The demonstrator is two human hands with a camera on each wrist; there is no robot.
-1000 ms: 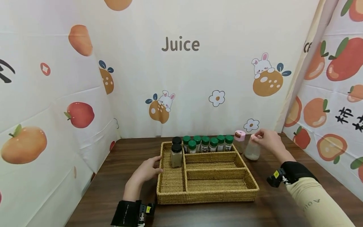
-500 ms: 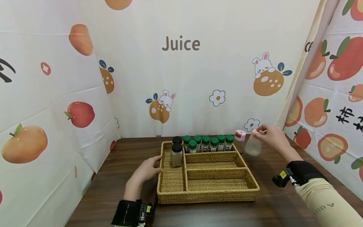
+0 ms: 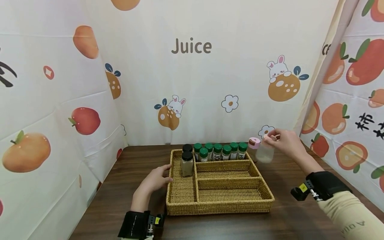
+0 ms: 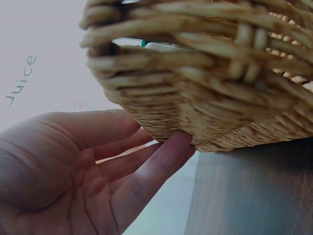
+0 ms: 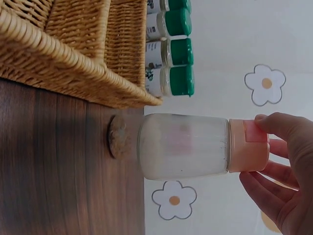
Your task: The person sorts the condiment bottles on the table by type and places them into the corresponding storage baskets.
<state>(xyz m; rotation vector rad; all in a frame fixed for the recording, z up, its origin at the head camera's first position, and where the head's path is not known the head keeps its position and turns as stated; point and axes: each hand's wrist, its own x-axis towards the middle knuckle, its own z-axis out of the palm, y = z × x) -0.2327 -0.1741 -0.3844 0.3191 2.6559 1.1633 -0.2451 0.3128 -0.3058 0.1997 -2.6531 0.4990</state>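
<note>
A: Where is the frosted glass jar with the pale pink cap (image 3: 265, 152) at this moment?

B: Off the dark wooden table (image 3: 126, 186), hanging in the air just past the back right corner of the woven wicker tray with three compartments (image 3: 220, 206). The right hand (image 3: 285, 142) pinches it by the cap from above, fingertips (image 5: 274, 128) curled round the lid, so the body hangs free below; in the right wrist view a shadow lies on the wood beneath its base.

A: Why by the cap?

B: My guess: a top grip leaves the sides clear, which suits lowering it among close neighbours. Just beside it stands another jar with a pink lid (image 3: 253, 149), upright on the table.

A: And the other hand?

B: The left hand (image 3: 156, 180) lies with its fingers straight against the tray's left wall, gripping nothing. The left wrist view shows the fingers (image 4: 161, 161) touching the weave low down, likely to stop the tray sliding.

A: What is in the tray?

B: A row of small bottles with green caps (image 3: 220, 151) fills the far compartment, and two square bottles with black caps (image 3: 187, 161) stand at the back of the left one. The two front right compartments hold nothing visible.
</note>
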